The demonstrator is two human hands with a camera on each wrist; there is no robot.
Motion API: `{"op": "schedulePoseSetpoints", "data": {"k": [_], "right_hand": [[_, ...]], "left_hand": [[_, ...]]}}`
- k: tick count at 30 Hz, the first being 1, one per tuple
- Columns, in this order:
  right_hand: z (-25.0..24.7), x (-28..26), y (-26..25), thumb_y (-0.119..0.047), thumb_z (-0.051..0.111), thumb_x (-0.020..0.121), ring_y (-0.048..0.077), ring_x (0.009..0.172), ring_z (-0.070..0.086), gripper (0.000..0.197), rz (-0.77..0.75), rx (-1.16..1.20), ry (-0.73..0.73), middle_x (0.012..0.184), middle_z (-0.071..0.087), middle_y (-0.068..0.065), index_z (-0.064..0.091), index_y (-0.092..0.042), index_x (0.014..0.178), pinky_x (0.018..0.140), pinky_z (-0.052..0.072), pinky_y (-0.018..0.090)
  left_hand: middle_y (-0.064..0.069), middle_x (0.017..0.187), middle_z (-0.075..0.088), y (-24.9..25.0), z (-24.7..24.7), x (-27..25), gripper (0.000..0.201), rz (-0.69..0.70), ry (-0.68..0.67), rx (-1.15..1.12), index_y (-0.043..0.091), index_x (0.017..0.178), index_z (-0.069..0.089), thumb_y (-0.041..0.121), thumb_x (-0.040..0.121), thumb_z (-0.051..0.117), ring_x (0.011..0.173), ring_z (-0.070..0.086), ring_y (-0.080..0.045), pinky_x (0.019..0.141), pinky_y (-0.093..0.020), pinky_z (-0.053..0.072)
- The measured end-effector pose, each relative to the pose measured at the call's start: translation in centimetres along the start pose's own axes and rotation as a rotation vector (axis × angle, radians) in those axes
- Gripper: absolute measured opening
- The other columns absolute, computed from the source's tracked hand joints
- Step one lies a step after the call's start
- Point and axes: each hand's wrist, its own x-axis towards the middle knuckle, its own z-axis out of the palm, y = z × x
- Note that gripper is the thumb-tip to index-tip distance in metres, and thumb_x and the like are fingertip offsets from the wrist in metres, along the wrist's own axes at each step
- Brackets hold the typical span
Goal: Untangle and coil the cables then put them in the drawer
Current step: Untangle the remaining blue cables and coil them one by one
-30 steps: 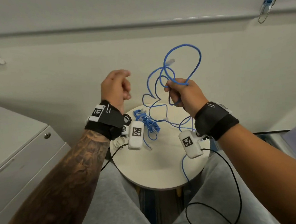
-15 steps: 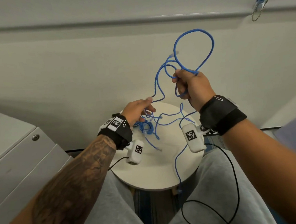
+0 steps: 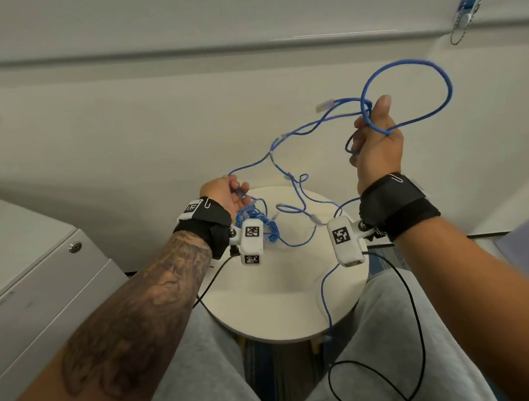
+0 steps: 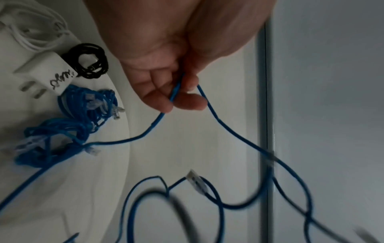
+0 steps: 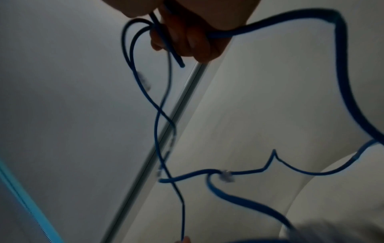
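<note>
Landmark: round table [image 3: 283, 305], white top, between the person's knees, close to the wall. Grey cabinet [image 3: 27, 273] with drawer fronts and a round lock stands well left of the table, drawers closed.

Loose blue cable [image 3: 404, 65] strung in the air above and beyond the table's far edge; big loop rises up-right of the table, other strands sag down onto the tabletop, one strand hangs off the near-right rim toward the floor. Clear plug ends visible mid-air, blurred.

Right hand [image 3: 375, 142] raised high, up-right of the table, fingers curled round several passes of the blue cable; right wrist view shows the same fist [image 5: 187, 37] with strands coming out both sides and a cut-looking end poking below the fingers.

Left hand [image 3: 225, 193] low, at the table's far-left edge, thumb and fingertips pinching one blue strand; the left wrist view confirms a narrow pinch [image 4: 176, 92], with cable leaving it both ways.

On the tabletop, far-left part: bundled blue cables [image 4: 68, 121] in two tight knots with clear plugs, just beside the left hand. Beside them a white charger block [image 4: 41, 74] with prongs and handwriting, white cord [image 4: 31, 36] behind it, small black coil [image 4: 87, 60] touching the charger.

Black wires from the wrist cameras trail over the lap, near side of the table.
</note>
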Motion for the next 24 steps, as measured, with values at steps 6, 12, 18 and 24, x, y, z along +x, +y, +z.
{"op": "schedulePoseSetpoints", "data": {"k": [6,12,18,24], "right_hand": [[-1.9,2.1,0.3,-0.054,0.04,0.099,0.013,0.059,0.043,0.042,-0.066,-0.022,0.154,0.061,0.044,-0.005,0.051,-0.021,0.076,0.061,0.04,0.031],[-2.8,4.3,0.4,-0.06,0.039,0.091,0.017,0.067,0.038,0.039,-0.064,0.086,0.324,0.068,0.042,-0.004,0.046,-0.024,0.076,0.065,0.037,0.032],[-2.9,3.8,1.4,-0.044,0.044,0.101,0.016,0.065,0.049,0.024,-0.073,0.079,0.258,0.07,0.057,-0.004,0.051,-0.025,0.089,0.058,0.04,0.027],[-2.2,1.8,2.8,-0.049,0.059,0.096,0.015,0.054,0.047,0.035,-0.078,-0.04,0.012,0.076,0.067,0.006,0.048,-0.018,0.083,0.049,0.04,0.023]], "left_hand": [[-0.003,0.075,0.059,2.3,-0.9,0.8,0.036,-0.028,0.098,-0.209,0.013,0.067,0.042,0.004,0.097,0.024,0.064,0.065,-0.01,0.058,-0.031,0.048],[-0.009,0.077,0.065,2.1,-0.9,1.0,0.035,-0.068,0.139,-0.284,0.01,0.069,0.044,0.0,0.095,0.022,0.053,0.069,-0.013,0.053,-0.032,0.05],[-0.008,0.08,0.064,2.5,-0.4,0.7,0.037,-0.07,0.119,-0.298,0.009,0.071,0.047,0.003,0.097,0.021,0.064,0.067,-0.014,0.054,-0.033,0.05],[0.009,0.049,0.029,3.6,1.7,-2.0,0.021,0.083,-0.236,0.167,0.015,0.086,0.059,0.02,0.095,0.041,0.038,0.024,-0.008,0.05,-0.024,0.021]]}}
